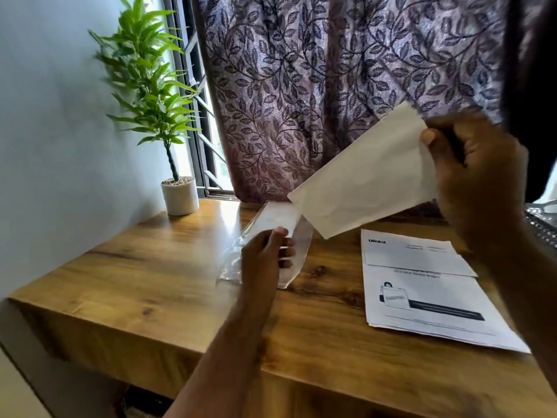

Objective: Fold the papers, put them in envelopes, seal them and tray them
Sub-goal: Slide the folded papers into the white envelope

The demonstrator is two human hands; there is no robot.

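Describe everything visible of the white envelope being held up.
The white envelope is a plain, unmarked paper oblong. It hangs in the air over the wooden table, tilted, with its upper end at the right. The right hand pinches that end, thumb on the facing side. Its lower corner overlaps the clear plastic sleeve that the left hand grips; contact there cannot be told.

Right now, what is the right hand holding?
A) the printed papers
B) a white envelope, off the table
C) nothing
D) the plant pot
B: the right hand pinches the white envelope in the air; the printed papers lie flat on the table, and the left hand holds a clear plastic sleeve.
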